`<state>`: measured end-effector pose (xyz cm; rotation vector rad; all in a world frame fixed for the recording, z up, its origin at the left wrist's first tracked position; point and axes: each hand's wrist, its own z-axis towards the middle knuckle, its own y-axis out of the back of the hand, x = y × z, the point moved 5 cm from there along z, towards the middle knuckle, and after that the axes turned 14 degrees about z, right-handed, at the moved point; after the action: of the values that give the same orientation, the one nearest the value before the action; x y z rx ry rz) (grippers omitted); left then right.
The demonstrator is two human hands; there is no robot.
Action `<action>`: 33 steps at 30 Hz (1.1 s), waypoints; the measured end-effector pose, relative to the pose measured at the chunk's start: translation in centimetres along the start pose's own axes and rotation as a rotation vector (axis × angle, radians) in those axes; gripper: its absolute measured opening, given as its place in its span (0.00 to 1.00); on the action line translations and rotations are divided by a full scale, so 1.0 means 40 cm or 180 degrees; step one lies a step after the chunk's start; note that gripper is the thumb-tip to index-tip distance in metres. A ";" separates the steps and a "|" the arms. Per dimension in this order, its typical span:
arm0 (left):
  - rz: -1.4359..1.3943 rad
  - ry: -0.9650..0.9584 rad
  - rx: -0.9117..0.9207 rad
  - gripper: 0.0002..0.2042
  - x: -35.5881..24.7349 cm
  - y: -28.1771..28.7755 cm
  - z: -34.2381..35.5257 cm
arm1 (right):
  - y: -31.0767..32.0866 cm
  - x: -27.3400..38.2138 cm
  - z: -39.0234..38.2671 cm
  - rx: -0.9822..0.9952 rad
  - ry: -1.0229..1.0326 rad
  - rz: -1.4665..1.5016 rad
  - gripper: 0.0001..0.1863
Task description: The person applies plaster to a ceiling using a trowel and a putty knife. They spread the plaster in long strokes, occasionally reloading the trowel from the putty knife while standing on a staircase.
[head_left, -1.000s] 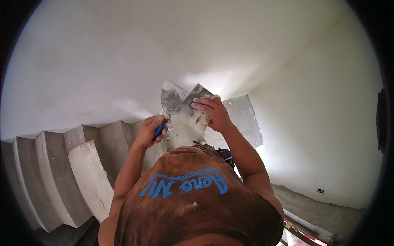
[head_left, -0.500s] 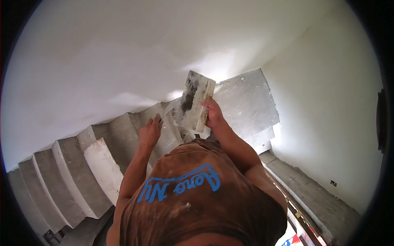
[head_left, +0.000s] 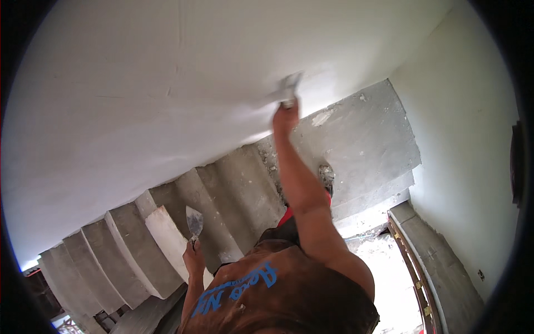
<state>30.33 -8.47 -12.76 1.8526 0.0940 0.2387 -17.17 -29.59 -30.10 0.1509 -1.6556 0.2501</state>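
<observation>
My right hand (head_left: 286, 116) is closed round a flat plastering trowel (head_left: 290, 86), its arm stretched out to the white wall (head_left: 183, 83). Motion smears the blade, which lies at the wall's surface; whether it touches all along its edge I cannot tell. Lower and to the left, my left hand (head_left: 193, 257) grips the handle of a small pointed trowel (head_left: 194, 221). That blade points up, away from my body, over the grey concrete steps (head_left: 233, 172), and carries pale residue.
Concrete steps run down to the left along the wall's foot, a pale board (head_left: 167, 236) lying across them. At right is a rough grey landing (head_left: 367, 139) with plaster scraps. Beyond it come a second wall (head_left: 461, 122) and a wooden frame (head_left: 414, 273) beside a bright opening.
The right hand has swung the plastering trowel from in front of my chest out to the wall. My left hand has dropped back toward my body with the pointed trowel; the view has shifted.
</observation>
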 end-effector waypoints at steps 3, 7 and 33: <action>-0.0431 0.0032 -0.0025 0.15 0.049 -0.015 -0.002 | 0.012 0.065 -0.167 0.1319 -0.0310 0.0148 0.24; -0.0112 -0.0561 -0.0329 0.16 0.003 -0.046 0.088 | 0.153 0.133 -0.139 0.2429 0.0178 0.0015 0.25; -0.0697 -0.1406 -0.0295 0.16 0.148 -0.129 0.267 | -0.119 0.608 -0.397 0.1136 0.3326 -0.0401 0.36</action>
<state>38.65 -15.90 -19.93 1.7462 -0.0204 -0.3138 -3.16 -28.96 -4.23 0.3254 -0.5533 0.4344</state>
